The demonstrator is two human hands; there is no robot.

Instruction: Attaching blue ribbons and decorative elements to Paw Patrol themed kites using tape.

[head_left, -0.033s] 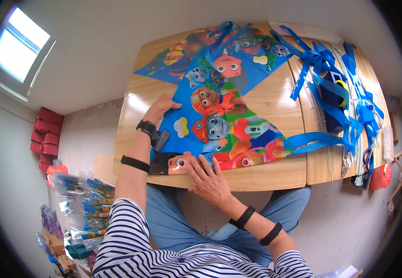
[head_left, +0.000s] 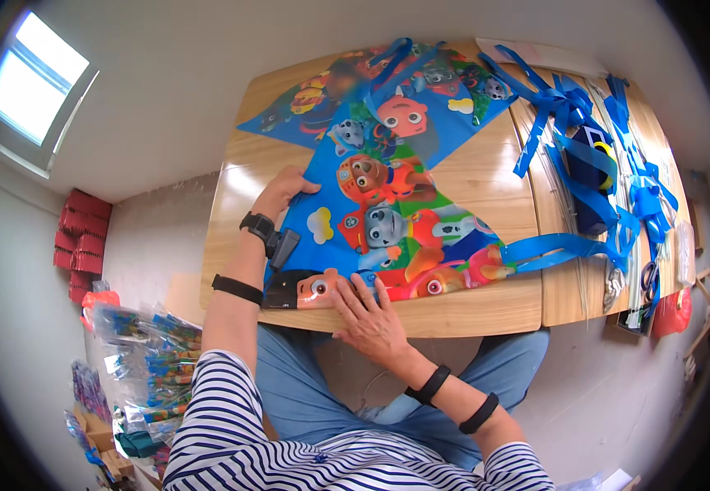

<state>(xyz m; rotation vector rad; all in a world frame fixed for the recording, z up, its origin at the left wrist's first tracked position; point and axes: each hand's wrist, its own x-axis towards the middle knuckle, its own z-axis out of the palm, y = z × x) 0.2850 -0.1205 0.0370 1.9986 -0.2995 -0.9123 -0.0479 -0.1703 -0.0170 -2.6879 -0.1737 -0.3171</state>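
A blue kite [head_left: 322,192] printed with colourful cartoon dogs lies spread on the wooden table, one edge along the table's near side. My left hand [head_left: 288,190] is closed at its left edge, fingers curled and thumb on the sheet; the fingertips are partly hidden. Flat on the near edge lies my right hand [head_left: 369,317], fingers stretched out and slightly apart, pressing the printed sheet. From the kite's right corner a blue ribbon tail [head_left: 559,247] runs to the right. Another printed kite [head_left: 289,114] lies beneath and beyond it at the far side.
Bunched blue ribbons [head_left: 563,102], thin white rods [head_left: 563,196], a dark blue box [head_left: 590,209] and scissors [head_left: 649,277] occupy the table's right side. Clear-wrapped packages [head_left: 162,360] are piled on the floor at left. Red boxes [head_left: 85,233] stand stacked by the wall.
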